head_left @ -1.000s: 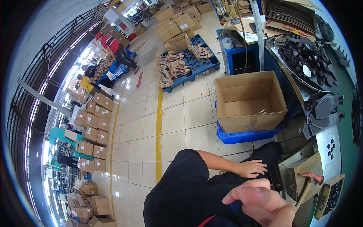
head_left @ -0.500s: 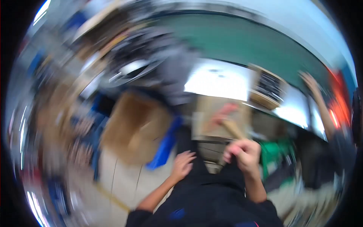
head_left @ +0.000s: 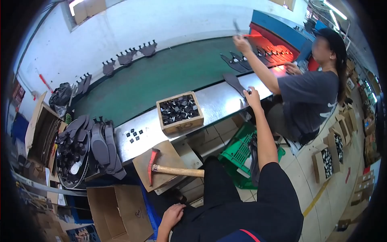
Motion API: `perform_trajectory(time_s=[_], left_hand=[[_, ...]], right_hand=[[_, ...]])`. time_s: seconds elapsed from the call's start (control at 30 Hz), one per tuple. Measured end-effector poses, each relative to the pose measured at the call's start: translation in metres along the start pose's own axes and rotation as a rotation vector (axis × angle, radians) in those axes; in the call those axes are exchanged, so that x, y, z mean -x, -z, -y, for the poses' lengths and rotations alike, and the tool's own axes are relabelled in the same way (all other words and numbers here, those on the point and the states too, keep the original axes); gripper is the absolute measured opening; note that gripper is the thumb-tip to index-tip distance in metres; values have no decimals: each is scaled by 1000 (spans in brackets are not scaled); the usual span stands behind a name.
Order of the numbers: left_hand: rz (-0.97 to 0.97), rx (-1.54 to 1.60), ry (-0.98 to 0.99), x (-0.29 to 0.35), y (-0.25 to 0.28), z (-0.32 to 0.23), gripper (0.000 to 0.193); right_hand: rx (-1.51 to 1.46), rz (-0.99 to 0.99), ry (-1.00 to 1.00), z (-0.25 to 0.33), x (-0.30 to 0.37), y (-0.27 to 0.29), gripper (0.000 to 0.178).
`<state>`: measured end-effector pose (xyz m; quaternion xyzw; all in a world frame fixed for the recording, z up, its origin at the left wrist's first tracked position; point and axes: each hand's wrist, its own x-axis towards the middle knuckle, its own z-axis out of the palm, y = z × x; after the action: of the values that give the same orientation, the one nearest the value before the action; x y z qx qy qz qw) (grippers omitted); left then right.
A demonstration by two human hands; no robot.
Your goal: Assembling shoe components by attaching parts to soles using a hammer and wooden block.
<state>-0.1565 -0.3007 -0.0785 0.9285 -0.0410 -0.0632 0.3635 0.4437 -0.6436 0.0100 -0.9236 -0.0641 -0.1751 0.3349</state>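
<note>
My right hand (head_left: 252, 99) reaches out over the metal-topped bench edge, its fingers closed on the near end of a dark shoe sole (head_left: 234, 84). A small dark part shows at the fingertips. My left hand (head_left: 172, 215) rests flat on my thigh, holding nothing. A hammer (head_left: 177, 171) with a red head and wooden handle lies on a square board (head_left: 139, 160) in front of me. Beyond it stands a wooden box (head_left: 180, 128) full of small black pieces. Several loose black squares (head_left: 134, 135) lie on the metal strip to its left.
A green conveyor belt (head_left: 153, 84) carries dark soles. At right a co-worker (head_left: 310, 88) raises one hand with a blurred tool beside a glowing red heater. A basket of soles (head_left: 72, 157), a cardboard carton (head_left: 121, 209) and a green crate (head_left: 236, 155) surround me.
The hammer has left my right hand and lies on the board. That hand has moved to the right and grips a shoe sole. My view has turned; my left hand stays near my lap.
</note>
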Motion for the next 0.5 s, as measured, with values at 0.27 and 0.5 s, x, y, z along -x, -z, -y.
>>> perform_trajectory(time_s=[0.27, 0.5], left_hand=[[8, 218, -101, -36, 65, -86, 32], [-952, 234, -395, -94, 149, -156, 97]], right_hand=[[-961, 312, -87, 144, 39, -29, 28], [-1394, 253, 213, 340, 282, 75, 20]])
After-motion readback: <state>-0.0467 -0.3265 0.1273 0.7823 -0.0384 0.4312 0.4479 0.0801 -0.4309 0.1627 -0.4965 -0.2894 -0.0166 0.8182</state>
